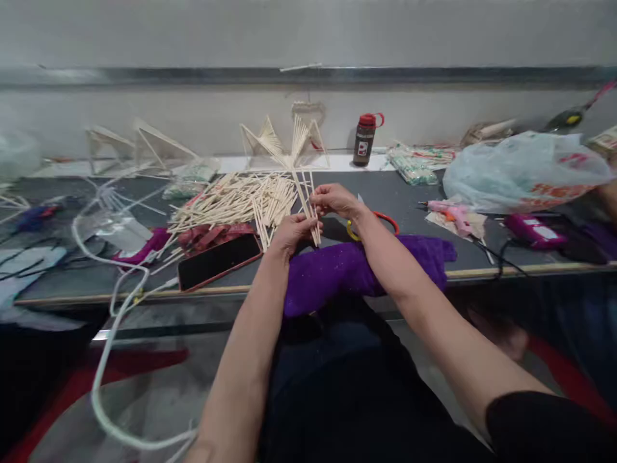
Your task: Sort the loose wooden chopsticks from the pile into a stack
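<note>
Several thin pale sticks (pixel 303 196) stand upright as a narrow bundle in front of me. My left hand (pixel 292 234) is closed around their lower ends. Higher up, my right hand (pixel 333 199) pinches one of the sticks on the right side of the bundle. A purple cloth (pixel 332 273) lies under my forearms at the table edge. Behind my right wrist are scissors (pixel 387 220) with red and yellow handles, partly hidden by the arm. A big pile of loose pale sticks (pixel 241 196) spreads to the left of my hands.
Fan-shaped stick structures (pixel 267 143) stand at the back wall, near a dark bottle (pixel 364 143) with a red lid. A phone (pixel 219 262) lies at front left. To the right are a pink glue gun (pixel 450 212) and a plastic bag (pixel 525 173). A white cable (pixel 108 386) hangs off the table.
</note>
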The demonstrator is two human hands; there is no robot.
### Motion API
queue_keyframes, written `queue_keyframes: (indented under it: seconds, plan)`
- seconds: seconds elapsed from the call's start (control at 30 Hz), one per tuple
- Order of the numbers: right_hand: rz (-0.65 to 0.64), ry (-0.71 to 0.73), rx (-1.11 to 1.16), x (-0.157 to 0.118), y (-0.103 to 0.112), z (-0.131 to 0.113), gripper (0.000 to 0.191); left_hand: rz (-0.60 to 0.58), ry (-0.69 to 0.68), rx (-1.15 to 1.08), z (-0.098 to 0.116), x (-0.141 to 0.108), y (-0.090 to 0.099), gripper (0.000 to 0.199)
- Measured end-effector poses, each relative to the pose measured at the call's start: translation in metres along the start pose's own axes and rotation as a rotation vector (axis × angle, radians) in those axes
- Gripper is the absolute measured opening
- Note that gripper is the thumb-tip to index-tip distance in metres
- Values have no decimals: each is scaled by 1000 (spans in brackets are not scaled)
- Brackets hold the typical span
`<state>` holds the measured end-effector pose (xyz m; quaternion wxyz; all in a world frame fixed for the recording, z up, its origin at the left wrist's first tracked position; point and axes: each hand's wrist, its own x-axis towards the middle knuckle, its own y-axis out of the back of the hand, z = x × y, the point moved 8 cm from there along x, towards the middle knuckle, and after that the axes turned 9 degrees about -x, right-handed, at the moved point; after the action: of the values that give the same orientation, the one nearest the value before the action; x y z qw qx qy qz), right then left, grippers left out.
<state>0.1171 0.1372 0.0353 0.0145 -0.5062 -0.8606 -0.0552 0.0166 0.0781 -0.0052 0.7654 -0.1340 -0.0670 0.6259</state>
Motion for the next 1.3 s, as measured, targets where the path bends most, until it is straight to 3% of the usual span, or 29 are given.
queue_keyframes:
  seconds: [0.27, 0.43, 0.63, 0.77, 1.1, 1.3]
  plan:
    - [-2, -77, 42, -2, -3, 0, 12, 83, -55, -21, 4, 1, 6, 32]
    - [-18, -109, 58, -2, -4, -1, 13, 75, -54, -20, 3, 2, 6, 30]
    - [24, -18, -62, -3, 0, -3, 15, 34, -50, 2, 1, 3, 5, 31]
    - [112, -2, -195, -2, 6, -4, 22, 36, -44, -9, 0, 3, 6, 37]
    - [372, 93, -8, -3, 31, -12, 15, 24, 8, 68, -2, -4, -2, 37]
    - [477, 103, -91, -3, 43, -11, 17, 33, -26, 127, -3, -1, -3, 32]
